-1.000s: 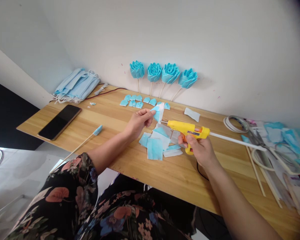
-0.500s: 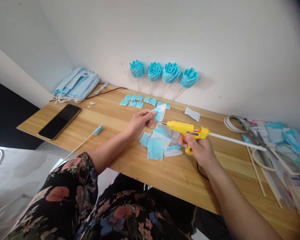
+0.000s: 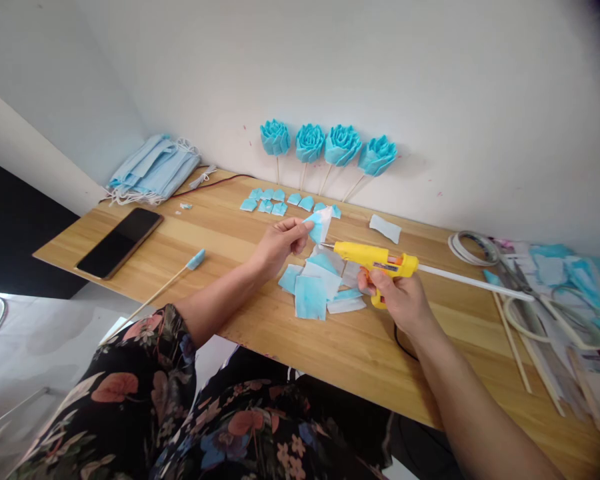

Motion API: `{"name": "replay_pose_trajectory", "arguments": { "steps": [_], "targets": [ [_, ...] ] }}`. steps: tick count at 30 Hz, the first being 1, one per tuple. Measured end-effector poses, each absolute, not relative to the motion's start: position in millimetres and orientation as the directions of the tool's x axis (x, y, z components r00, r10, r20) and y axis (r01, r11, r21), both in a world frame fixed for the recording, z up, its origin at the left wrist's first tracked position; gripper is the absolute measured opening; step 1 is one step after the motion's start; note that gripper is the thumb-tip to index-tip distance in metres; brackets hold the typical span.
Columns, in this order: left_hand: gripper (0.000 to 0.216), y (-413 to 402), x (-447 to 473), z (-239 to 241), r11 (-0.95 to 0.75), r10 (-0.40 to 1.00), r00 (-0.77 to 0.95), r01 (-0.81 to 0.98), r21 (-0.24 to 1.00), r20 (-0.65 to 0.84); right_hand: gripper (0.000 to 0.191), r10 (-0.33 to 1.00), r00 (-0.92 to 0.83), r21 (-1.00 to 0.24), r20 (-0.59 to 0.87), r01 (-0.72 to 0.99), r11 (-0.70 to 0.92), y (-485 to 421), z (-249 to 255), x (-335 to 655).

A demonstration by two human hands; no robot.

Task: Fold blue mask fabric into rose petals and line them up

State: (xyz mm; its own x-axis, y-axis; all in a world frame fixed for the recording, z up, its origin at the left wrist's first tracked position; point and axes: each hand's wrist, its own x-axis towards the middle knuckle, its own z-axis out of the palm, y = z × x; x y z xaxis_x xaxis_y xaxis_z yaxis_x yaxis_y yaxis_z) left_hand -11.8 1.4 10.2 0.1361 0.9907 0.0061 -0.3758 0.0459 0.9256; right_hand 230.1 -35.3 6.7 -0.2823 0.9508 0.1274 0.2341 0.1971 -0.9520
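Observation:
Between thumb and fingers, my left hand (image 3: 283,245) pinches a folded blue-and-white piece of mask fabric (image 3: 319,225). My right hand (image 3: 403,293) is wrapped round the handle of a yellow glue gun (image 3: 367,253), fingers at its orange trigger. The gun's metal nozzle points left, at the lower edge of the held piece; whether it touches I cannot tell. A long white glue stick (image 3: 470,281) juts from the gun's back. Below both hands lies a loose pile of cut blue and white fabric squares (image 3: 311,298).
Several blue fabric roses (image 3: 343,145) on sticks lean against the wall, with small folded petals (image 3: 265,207) before them. Left are a mask stack (image 3: 153,170), a phone (image 3: 120,243) and a blue-tipped stick (image 3: 167,285). Right are tape (image 3: 474,248), scissors (image 3: 527,319) and scraps (image 3: 580,273).
Almost nothing differs. Both hands keep their places, with the glue gun's nozzle still at the lower edge of the folded fabric piece.

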Motion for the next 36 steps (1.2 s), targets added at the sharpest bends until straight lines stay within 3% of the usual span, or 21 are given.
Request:
{"name": "replay_pose_trajectory", "arguments": {
  "steps": [22, 36],
  "targets": [
    [0.027, 5.7, -11.5, 6.8, 0.148, 0.986, 0.148, -0.516, 0.844, -0.082, 0.047, 0.953, -0.274, -0.945, 0.129, 0.258, 0.202, -34.5, 2.1, 233.3],
    [0.023, 3.8, -11.0, 12.7, 0.187, 0.977, 0.179, -0.473, 0.861, -0.113, 0.047, 0.951, -0.277, -0.941, 0.141, 0.261, 0.215, -33.9, 2.3, 233.6]
  ]
}}
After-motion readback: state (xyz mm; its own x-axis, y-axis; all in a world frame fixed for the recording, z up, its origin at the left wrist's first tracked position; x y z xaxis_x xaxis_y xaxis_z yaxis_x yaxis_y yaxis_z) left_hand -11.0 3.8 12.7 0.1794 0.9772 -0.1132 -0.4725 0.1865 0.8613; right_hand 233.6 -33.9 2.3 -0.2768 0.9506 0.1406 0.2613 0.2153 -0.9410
